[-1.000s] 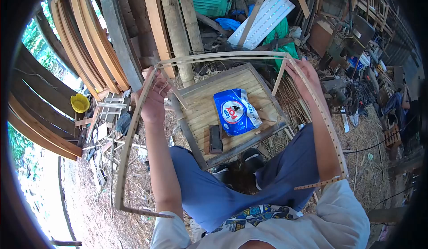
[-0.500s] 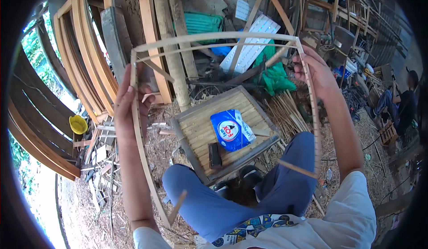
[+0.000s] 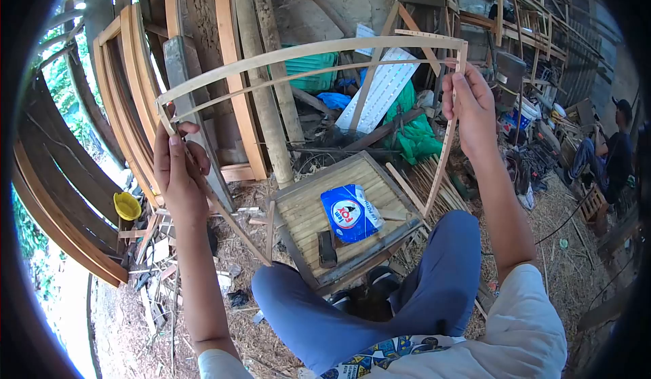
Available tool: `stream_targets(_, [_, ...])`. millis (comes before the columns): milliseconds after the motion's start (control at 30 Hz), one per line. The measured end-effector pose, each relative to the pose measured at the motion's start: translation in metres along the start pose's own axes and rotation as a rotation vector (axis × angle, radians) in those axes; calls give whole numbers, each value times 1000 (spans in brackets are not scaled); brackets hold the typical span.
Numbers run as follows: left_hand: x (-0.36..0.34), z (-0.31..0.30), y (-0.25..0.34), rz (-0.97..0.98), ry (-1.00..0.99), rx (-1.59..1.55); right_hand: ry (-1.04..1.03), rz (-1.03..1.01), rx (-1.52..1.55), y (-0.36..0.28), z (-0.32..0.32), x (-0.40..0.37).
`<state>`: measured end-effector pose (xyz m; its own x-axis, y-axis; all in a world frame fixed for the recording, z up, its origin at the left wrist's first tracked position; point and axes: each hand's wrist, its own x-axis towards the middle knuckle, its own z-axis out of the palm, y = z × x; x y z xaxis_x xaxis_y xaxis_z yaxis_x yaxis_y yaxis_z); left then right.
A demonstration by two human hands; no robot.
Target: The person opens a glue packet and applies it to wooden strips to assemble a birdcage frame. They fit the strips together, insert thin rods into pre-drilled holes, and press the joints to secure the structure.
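A light wooden frame (image 3: 305,52) of thin strips hangs in the air between my hands, its long strips across the top and a side strip running down from each end. Near its left corner, my left hand (image 3: 180,175) is closed around the left side strip. My right hand (image 3: 472,111) pinches the right side strip just below the other corner. Small dark marks dot the right strip. Below the frame is a low slatted table (image 3: 298,206), bearing a blue packet (image 3: 351,213) with a FOX label and a dark block (image 3: 327,249).
My knees flank the table's near side. A yellow bowl (image 3: 127,206) stands at left near wooden door frames (image 3: 237,101). Thin sticks (image 3: 444,189) and a green sheet (image 3: 411,135) lie beyond the table. Another person (image 3: 617,148) sits at the far right.
The frame has tilted: its left corner moved left and lower, its right corner slightly up and right. The side strips' free ends swung up, away from my body. Both hands keep their hold.
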<state>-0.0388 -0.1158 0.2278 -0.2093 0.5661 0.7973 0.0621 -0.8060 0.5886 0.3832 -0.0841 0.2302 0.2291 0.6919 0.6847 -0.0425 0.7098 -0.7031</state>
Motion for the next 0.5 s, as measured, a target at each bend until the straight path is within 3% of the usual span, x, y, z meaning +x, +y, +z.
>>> stream_targets(233, [-19, -15, -10, -158, 17, -132, -1, -77, -17, 6, 8, -19])
stream_targets(500, [-27, -23, -19, -246, 26, -190, -100, 109, 256, 0, 5, -34])
